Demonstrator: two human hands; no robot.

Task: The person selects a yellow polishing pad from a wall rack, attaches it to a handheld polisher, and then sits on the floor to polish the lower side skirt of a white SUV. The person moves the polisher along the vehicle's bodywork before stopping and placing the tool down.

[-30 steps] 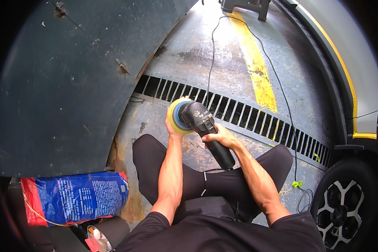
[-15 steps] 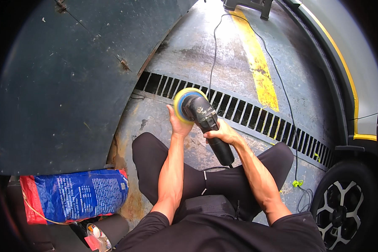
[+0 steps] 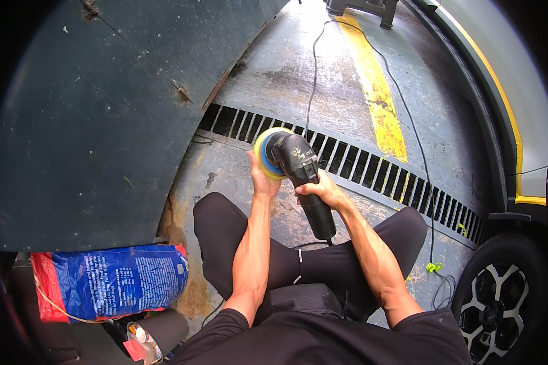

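Above my lap I hold a black car polisher [image 3: 302,159], its head up and its handle slanting down toward my knees. Its round foam pad [image 3: 265,146], yellow with a blue backing, faces left. My left hand [image 3: 264,180] grips the pad's lower left edge, thumb up along the rim and the other fingers mostly hidden behind it. Wrapped round the polisher's body just below the head is my right hand [image 3: 325,190]. A black cord leaves the handle's lower end.
A slatted floor drain [image 3: 353,165] crosses in front of my knees. Beyond it lie a yellow floor stripe [image 3: 380,115] and a looping cord [image 3: 402,94]. A dark panel [image 3: 97,134] stands left, above a blue and red bag [image 3: 119,283]. At right are a wheel [image 3: 492,310] and light-coloured car bodywork [image 3: 517,67].
The polisher's head has turned a little, so its top shows more and the pad appears narrower. Both hands keep their places on it.
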